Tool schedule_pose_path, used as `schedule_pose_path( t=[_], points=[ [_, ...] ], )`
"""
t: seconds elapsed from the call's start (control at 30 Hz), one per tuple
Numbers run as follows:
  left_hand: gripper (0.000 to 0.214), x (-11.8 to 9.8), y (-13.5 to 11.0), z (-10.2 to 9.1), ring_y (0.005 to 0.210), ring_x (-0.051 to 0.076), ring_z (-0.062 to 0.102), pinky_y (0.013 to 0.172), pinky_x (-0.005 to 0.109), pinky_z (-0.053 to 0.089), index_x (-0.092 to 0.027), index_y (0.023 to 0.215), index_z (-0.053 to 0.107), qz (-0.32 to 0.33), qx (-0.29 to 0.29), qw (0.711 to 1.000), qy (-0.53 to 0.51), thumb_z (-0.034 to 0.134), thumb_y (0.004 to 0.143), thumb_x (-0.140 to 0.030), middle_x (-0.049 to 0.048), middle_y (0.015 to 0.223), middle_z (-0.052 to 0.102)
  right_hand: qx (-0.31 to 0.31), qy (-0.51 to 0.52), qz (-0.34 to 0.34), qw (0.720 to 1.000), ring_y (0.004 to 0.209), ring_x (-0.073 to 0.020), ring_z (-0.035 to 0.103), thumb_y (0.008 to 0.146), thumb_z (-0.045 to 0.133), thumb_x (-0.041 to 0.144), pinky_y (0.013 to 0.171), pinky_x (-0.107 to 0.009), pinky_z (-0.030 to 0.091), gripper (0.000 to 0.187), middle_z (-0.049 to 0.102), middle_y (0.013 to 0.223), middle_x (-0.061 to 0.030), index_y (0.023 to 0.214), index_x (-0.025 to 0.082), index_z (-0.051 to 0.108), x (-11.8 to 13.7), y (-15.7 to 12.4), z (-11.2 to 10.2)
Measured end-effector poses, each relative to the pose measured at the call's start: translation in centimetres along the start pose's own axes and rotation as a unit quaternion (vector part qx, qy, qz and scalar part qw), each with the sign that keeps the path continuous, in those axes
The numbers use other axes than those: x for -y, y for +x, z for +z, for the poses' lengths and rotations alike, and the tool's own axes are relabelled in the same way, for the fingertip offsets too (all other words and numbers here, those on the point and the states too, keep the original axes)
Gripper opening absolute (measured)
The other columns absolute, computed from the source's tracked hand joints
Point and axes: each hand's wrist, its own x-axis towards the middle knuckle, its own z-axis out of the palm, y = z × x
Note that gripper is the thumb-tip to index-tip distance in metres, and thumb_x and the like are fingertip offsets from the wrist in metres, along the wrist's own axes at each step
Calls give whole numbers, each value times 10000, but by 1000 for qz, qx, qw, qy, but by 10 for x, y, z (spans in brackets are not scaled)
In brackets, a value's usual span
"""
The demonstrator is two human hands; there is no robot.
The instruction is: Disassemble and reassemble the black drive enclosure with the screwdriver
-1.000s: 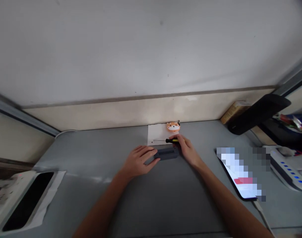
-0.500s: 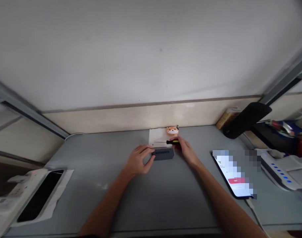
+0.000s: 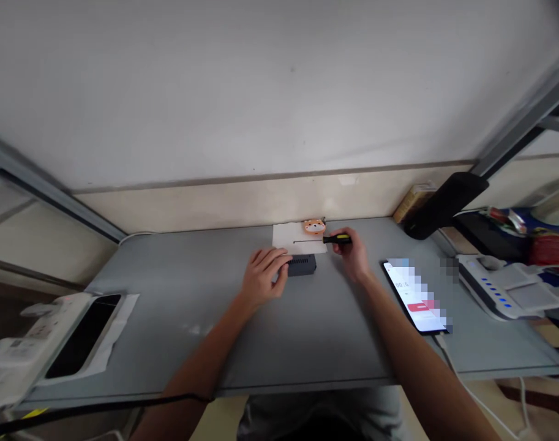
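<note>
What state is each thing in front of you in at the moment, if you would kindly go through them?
left hand, clasping one end of the box
vented dark grey box, lying flat
right hand, closed around the screwdriver
screwdriver, held level, shaft above the paper
white paper, lying flat
orange animal figurine, at the paper's far edge
phone, screen lit, cable attached
white unit, blue lights on

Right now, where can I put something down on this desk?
The widest bare patch of the grey desk lies between the left hand and the black-panelled device. Another is in front of the dark box, beside the phone. It's crowded around the box, the right hand and the paper.
</note>
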Motion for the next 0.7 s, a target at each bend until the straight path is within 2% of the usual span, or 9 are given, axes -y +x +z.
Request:
schedule_pose_path(
  t=[0.07,0.23,0.43,0.6,0.7],
  points=[
    [208,-9,2,6,976,210,719,885,366,519,-192,1088,676,-11,18,1000,4,496,988,-161,77,1042,776,-25,16,-4,1000,445,-109,405,710,620,583,422,-253,285,373,497,483,15,599,227,622,5,2,-6],
    [253,-19,-1,19,1051,215,705,959,389,501,-201,1201,651,-24,80,996,-11,457,1040,-215,78,1143,763,-102,102,-4,990,394,-59,329,632,669,441,353,-226,227,288,559,553,9,515,208,546,12,7,-15],
    [276,-16,-3,20,1056,204,702,968,375,491,-196,1236,635,-11,104,994,-17,421,1063,-211,78,1160,758,-84,114,23,990,354,-43,294,669,640,416,330,-211,232,298,509,498,26,494,198,537,9,7,-14],
    [293,-14,-3,20,1061,200,696,962,367,490,-198,1266,624,-13,110,994,-14,409,1067,-206,75,1171,756,-95,123,32,987,378,-61,364,678,653,396,319,-209,222,281,565,519,8,514,206,526,6,7,-12],
    [312,-15,-3,21,1043,204,694,957,370,486,-196,1304,611,-5,114,993,7,409,1066,-205,75,1174,755,-96,126,32,987,372,-57,348,669,661,392,317,-211,234,266,569,527,15,525,208,535,4,8,-12]
  ],
)
